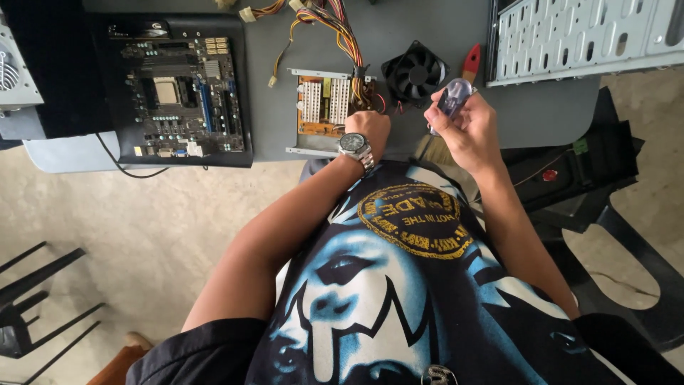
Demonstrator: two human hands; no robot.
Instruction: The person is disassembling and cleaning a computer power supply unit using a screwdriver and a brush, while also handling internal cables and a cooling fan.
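My left hand (370,127), with a wristwatch on the wrist, rests as a closed fist on the near right corner of an opened power supply (324,107) with an orange circuit board and white heat sinks. My right hand (463,125) is raised just to the right of it, fingers wrapped around a screwdriver with a clear handle (453,96). A bundle of coloured wires (338,32) runs from the power supply toward the far edge of the grey table (406,28). A black cooling fan (415,71) lies beside the supply.
A motherboard (178,93) lies on a black mat at the left. A grey metal computer case panel (584,36) stands at the far right. A red tool handle (471,60) lies beside the fan. Black chairs stand at the lower left (35,299) and right (598,185).
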